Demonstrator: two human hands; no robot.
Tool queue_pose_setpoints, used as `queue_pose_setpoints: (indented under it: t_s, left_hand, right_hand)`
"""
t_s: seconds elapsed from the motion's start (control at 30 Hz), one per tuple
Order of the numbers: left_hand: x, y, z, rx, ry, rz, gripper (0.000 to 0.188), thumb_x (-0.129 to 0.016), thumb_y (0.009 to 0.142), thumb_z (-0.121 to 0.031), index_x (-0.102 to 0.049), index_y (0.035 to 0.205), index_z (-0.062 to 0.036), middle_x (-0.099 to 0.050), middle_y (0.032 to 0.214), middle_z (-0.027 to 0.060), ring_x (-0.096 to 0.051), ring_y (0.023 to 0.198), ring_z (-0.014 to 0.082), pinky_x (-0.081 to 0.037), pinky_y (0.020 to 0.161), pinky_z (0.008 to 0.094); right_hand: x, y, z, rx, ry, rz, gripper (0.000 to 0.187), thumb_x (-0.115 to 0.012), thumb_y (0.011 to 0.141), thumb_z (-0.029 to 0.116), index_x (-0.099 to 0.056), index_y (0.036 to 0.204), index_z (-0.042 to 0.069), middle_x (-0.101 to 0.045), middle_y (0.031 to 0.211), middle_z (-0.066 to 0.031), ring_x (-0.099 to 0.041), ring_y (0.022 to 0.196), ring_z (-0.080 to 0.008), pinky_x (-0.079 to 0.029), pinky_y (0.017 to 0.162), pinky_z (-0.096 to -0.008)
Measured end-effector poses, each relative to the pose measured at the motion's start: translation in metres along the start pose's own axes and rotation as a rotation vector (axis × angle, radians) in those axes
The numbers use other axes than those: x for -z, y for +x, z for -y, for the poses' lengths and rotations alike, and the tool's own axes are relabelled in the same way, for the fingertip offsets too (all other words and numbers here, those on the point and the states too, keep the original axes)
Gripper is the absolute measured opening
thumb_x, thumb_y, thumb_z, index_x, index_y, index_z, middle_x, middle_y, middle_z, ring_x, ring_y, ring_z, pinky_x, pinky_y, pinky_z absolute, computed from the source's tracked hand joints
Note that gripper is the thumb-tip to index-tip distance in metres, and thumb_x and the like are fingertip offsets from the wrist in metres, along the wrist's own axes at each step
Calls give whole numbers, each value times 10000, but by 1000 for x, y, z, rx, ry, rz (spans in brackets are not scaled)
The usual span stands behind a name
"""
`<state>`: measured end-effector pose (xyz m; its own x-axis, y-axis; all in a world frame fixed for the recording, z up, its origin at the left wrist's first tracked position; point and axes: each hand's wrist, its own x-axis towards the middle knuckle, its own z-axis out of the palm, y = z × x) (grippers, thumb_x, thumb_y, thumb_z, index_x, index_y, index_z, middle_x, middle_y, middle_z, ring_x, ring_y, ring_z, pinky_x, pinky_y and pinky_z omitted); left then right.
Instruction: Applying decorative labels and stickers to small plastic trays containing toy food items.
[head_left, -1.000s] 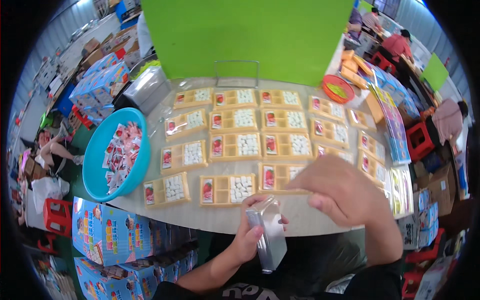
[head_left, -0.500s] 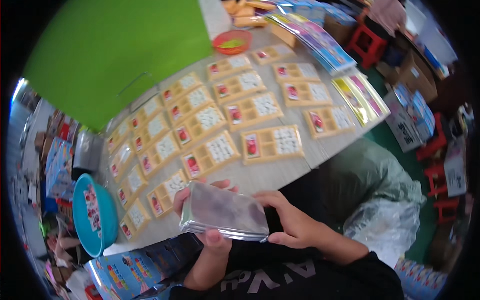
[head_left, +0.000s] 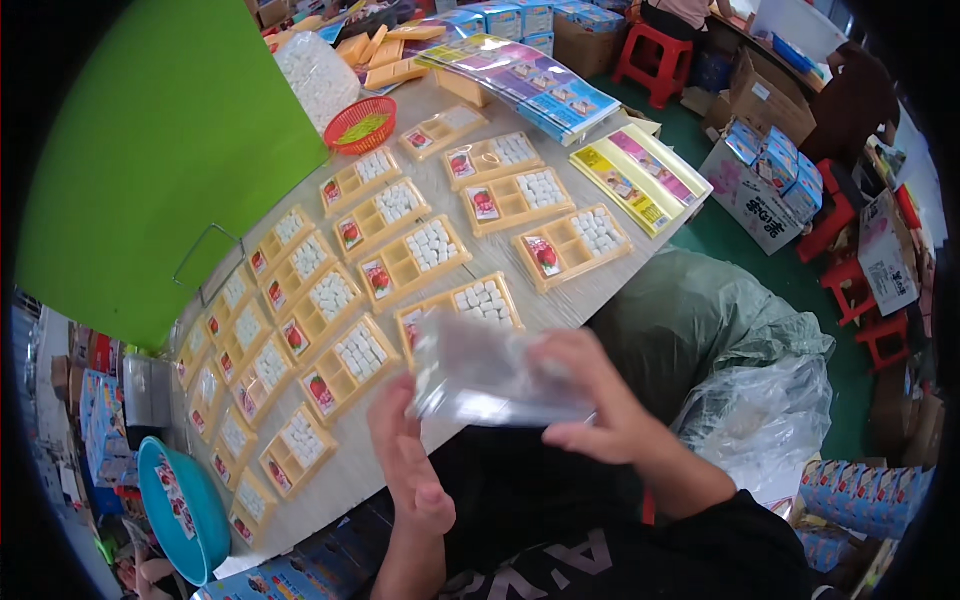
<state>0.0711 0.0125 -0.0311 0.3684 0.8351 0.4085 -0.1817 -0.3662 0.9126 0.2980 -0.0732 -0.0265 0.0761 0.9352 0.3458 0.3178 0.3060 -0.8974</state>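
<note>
A stack of clear plastic sheets (head_left: 485,375), blurred by motion, is up in front of me over the near edge of the table. My right hand (head_left: 595,400) grips its right end between thumb and fingers. Beside the left end is my left hand (head_left: 408,455), upright with its fingers stretched out; whether it touches the stack I cannot tell. Behind the stack, partly covered by it, lies a pale yellow compartment tray (head_left: 408,318) with white pieces and a strawberry card. Several more such trays, one of them a tray (head_left: 572,262) at the right, lie in rows.
A turquoise basin (head_left: 215,520) with cards stands at the left. On the far side are a red basket (head_left: 338,135) of green pieces, printed sheets (head_left: 560,130) and loose yellow trays (head_left: 395,72). A green panel (head_left: 170,150) borders the table. Plastic bags (head_left: 755,420) are at my right.
My left hand has let go of the stack and straightened its fingers. The right hand keeps hold of it, now raised slightly. The view has shifted, so the table appears further left.
</note>
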Motion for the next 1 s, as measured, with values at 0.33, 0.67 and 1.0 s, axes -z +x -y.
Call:
queue_pose_setpoints:
  t_s: [0.33,0.67,1.0]
  left_hand:
    - [21,11,-9,15,540,304,383,-646,937,-311,-646,1171,-8,-645,1138,182,-615,1055,355,-460,966,428]
    - [26,13,12,-125,877,402,335,-736,832,-231,-680,1128,-84,-639,1068,88,-595,983,311,-463,868,438]
    - [26,16,12,-100,940,543,374,-728,860,-349,-692,1127,-90,-599,1070,85,-558,966,316,-439,862,453]
  right_hand:
    - [112,13,-30,-134,-395,-602,634,-688,878,155,-489,1466,25,-500,1366,-159,-507,1273,-298,-386,1108,-385]
    - [169,53,-58,-396,-1202,-393,688,-757,878,296,-520,1502,129,-536,1320,-207,-512,1250,-381,-420,1080,-454]
    - [170,58,-120,-309,-1073,-520,718,-739,900,271,-433,1498,18,-477,1435,-254,-441,1365,-430,-357,1154,-471]
